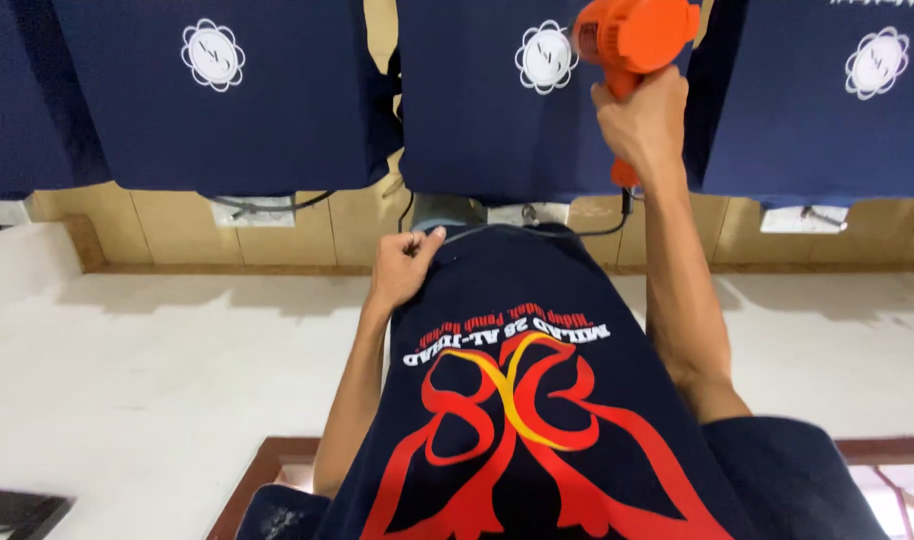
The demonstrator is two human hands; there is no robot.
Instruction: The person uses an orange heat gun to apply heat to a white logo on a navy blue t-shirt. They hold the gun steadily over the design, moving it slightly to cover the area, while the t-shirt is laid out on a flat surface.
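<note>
The left hand (402, 268) pinches the top edge of a navy cotton shirt with a red-and-yellow print (537, 400), fingers closed on the cloth. The right hand (645, 125), raised further right, grips an orange plastic heat gun (632, 35) before hanging navy shirts (277, 110).

An orange heat gun (632, 35) is pointing at the frame's upper centre-right, over hanging shirts. A navy shirt (537, 400) with a red-and-yellow print is lying flat, filling the lower centre.
</note>
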